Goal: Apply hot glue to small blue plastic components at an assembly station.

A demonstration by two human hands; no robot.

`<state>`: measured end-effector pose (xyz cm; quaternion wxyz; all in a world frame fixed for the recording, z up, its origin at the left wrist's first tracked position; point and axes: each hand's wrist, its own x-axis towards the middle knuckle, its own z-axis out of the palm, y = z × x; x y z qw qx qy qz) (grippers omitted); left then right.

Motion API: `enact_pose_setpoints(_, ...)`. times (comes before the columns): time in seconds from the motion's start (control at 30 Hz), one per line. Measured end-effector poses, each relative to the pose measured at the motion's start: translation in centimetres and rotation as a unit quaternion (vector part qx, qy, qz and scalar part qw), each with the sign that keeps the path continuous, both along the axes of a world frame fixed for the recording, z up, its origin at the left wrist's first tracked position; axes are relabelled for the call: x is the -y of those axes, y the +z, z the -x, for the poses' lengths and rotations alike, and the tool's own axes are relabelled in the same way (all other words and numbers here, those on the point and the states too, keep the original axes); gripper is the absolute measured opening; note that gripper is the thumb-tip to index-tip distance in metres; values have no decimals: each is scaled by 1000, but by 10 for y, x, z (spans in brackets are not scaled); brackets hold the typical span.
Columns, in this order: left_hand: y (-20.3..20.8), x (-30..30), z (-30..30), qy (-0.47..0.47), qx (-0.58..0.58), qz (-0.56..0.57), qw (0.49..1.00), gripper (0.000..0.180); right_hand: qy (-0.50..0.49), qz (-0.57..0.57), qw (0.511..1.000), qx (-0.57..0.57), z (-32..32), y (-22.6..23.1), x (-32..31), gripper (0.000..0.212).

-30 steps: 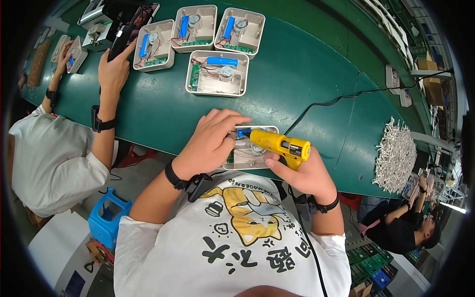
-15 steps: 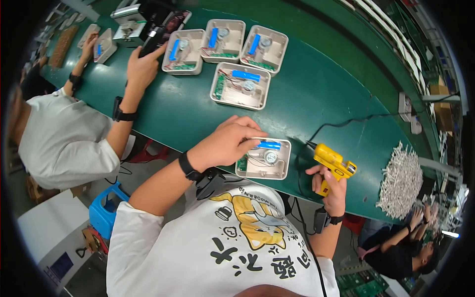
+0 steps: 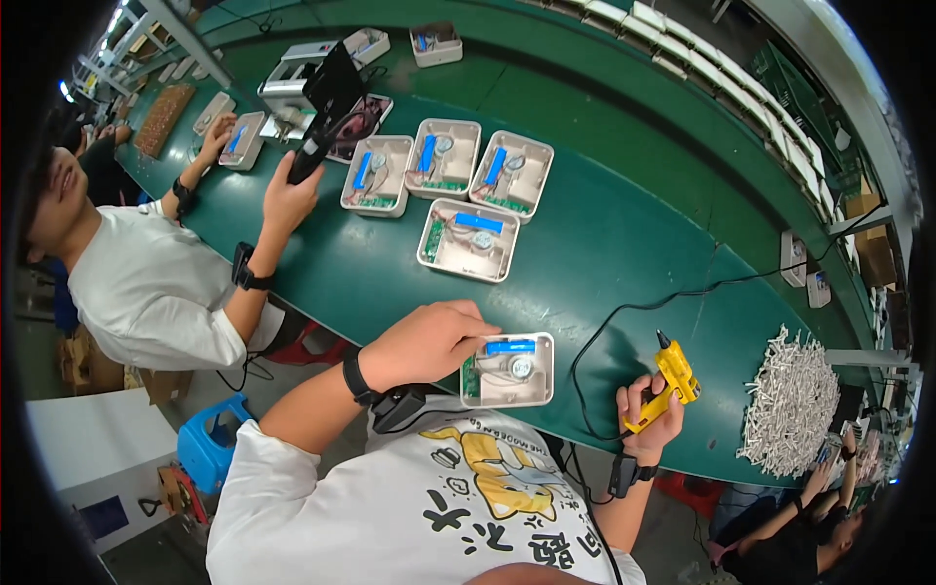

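Observation:
My left hand (image 3: 424, 343) grips the upper left rim of a small white plastic box (image 3: 526, 395) at the table's near edge. Inside the box lie a blue cylindrical battery (image 3: 511, 347), a round silvery speaker-like part (image 3: 522, 368), thin wires and a green circuit board (image 3: 469, 380). My fingertips hide that corner. To the right of the box, my right hand (image 3: 645, 419) is wrapped round the handle of a yellow glue gun (image 3: 677, 376). Its dark nozzle points up and slightly left, away from the box.
Several similar filled boxes (image 3: 470, 255) stand beyond mine on the green table (image 3: 604, 253). A black cord (image 3: 624, 308) loops across it. Right lies a heap of small whitish pieces (image 3: 788, 405). On the left, a co-worker's hand (image 3: 290, 200) holds a black tool (image 3: 310, 156).
The glue gun has swung from pointing left toward the box to pointing upward, and sits farther from the box. My left hand stays on the box. The whole view has shifted.

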<state>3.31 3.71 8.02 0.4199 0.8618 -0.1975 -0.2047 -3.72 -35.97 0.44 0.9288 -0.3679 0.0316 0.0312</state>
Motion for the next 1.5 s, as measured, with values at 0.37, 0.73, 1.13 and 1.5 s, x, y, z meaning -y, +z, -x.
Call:
enact_pose_setpoints(0.37, 31, 107, -177, 86, -65, 105, 989, 20, -30, -44, 999, -12, 1, -2, 1, 32)
enact_pose_setpoints(0.73, 18, 88, -145, 109, 324, 137, 930, 13, -46, -67, 996, -40, 1, -3, 5, 31)
enact_pose_setpoints(1.13, -9, -18, -33, 185, 360, -132, 905, 17, -26, -101, 992, -69, -6, 6, 6, 31)
enact_pose_setpoints(1.5, -19, -62, -5, 18, 292, 90, 952, 10, -43, -65, 995, -57, -6, 19, -9, 30)
